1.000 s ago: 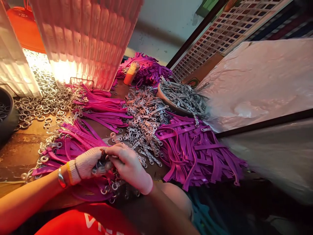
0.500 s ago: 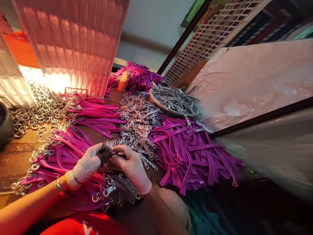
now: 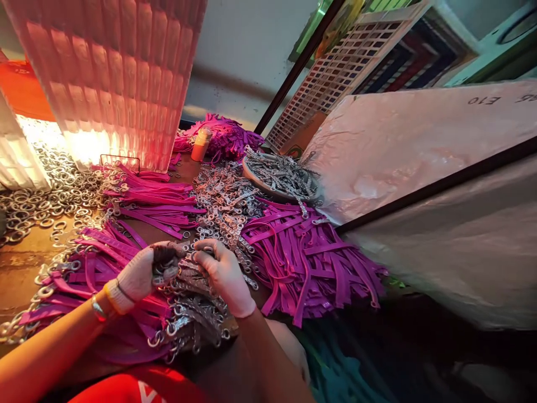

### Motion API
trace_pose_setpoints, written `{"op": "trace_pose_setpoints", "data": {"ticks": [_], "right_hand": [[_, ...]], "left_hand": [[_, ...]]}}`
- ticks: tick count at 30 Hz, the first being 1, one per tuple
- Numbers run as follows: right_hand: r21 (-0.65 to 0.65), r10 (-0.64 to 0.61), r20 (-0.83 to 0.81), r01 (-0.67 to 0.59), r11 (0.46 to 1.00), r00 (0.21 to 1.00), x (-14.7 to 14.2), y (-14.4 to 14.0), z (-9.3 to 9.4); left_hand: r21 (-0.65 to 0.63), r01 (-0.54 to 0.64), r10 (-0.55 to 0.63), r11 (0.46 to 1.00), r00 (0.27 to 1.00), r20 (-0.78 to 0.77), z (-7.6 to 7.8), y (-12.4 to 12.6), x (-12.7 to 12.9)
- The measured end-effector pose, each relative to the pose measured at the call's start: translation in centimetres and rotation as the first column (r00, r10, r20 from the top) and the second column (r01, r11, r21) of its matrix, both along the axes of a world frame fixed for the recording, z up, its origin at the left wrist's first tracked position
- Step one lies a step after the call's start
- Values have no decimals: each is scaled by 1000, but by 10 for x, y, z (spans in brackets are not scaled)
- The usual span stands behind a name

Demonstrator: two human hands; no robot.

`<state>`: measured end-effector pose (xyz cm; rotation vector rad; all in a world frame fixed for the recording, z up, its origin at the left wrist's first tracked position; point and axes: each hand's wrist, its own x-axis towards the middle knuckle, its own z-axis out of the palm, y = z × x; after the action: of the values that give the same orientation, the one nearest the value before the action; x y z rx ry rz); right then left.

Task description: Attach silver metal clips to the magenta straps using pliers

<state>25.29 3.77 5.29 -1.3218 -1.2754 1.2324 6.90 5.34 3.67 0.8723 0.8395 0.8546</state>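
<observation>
I see my left hand (image 3: 140, 274), in a knit glove, pinched shut on a small metal clasp (image 3: 161, 268) at the near edge of the worktable (image 3: 25, 254). My right hand (image 3: 222, 274) is bare and curls closed over the bunch of metal clasps (image 3: 197, 302) that lies just in front of my lap, its fingertips meeting the left thumb at the same piece. The clasp itself is mostly hidden between the fingers, so I cannot tell how it is oriented.

The risks, as I judge them:

- The piece is small and shiny; a loose pinch could drop it into the bunch below, where it would be lost among identical parts.
- The finished pink straps with rings (image 3: 84, 268) lie touching the left wrist. A sideways sweep of that arm could drag them off the table edge or tangle their rings.
- The clasps under my right palm are interlocked; lifting one could pull several along and spill them toward my lap.
- The loose purple straps (image 3: 310, 257) overhang the near edge at the right and could slide off if nudged.
- The bare right fingertips work against sharp-looking metal edges, so a slip could nick skin.
</observation>
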Motion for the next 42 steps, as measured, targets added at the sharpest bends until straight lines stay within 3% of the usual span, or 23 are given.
{"op": "trace_pose_setpoints", "data": {"ticks": [1, 3, 6, 8, 13, 17, 20, 24, 26, 28, 31, 34, 38, 40, 42], "right_hand": [[25, 28, 53, -30, 999, 998, -3, -1, 1], [70, 88, 129, -97, 993, 988, -9, -3, 1], [125, 147, 190, -172, 977, 971, -15, -8, -1], [123, 129, 218, -159, 980, 967, -17, -11, -5], [38, 120, 170, -128, 991, 978, -17, -16, -14], [24, 73, 134, -77, 997, 988, -10, -14, -15], [74, 75, 200, -91, 993, 977, -3, -10, -16], [94, 124, 259, -153, 984, 958, 0, -10, -15], [182, 166, 318, -232, 956, 934, -3, -13, -11], [285, 228, 417, -365, 886, 880, -6, -16, -7], [327, 259, 559, -496, 804, 788, -10, -19, -5], [303, 143, 721, -494, 815, 678, -10, -19, -8], [221, 29, 903, -522, 824, 429, -10, -17, -10], [206, -7, 936, -530, 823, 353, -14, -18, -9], [245, -70, 939, -511, 824, 336, -19, -19, -10]], "left_hand": [[-72, 46, -43, 996, 998, 53, -2, 0, 1], [-82, 107, -102, 991, 993, 65, -4, -1, 3], [61, 152, -149, 986, 987, -57, -5, -4, 1], [154, 188, -165, 970, 975, -150, -8, -5, -3], [235, 186, -134, 954, 966, -219, -16, -3, -10], [191, 196, -154, 962, 965, -211, -2, -8, -10], [111, 206, -186, 972, 968, -165, 6, -13, -13], [63, 217, -206, 974, 967, -147, 2, -16, -19], [46, 241, -232, 970, 963, -138, -1, -16, -19], [24, 248, -244, 968, 963, -119, -2, -17, -17], [12, 247, -242, 969, 958, -152, -4, -18, -13], [60, 207, -187, 977, 953, -237, -7, -19, -11], [214, 192, -122, 958, 946, -302, -5, -17, -15], [184, 245, -185, 952, 938, -293, -4, -17, -16], [68, 278, -260, 958, 944, -203, -3, -16, -14]]}}
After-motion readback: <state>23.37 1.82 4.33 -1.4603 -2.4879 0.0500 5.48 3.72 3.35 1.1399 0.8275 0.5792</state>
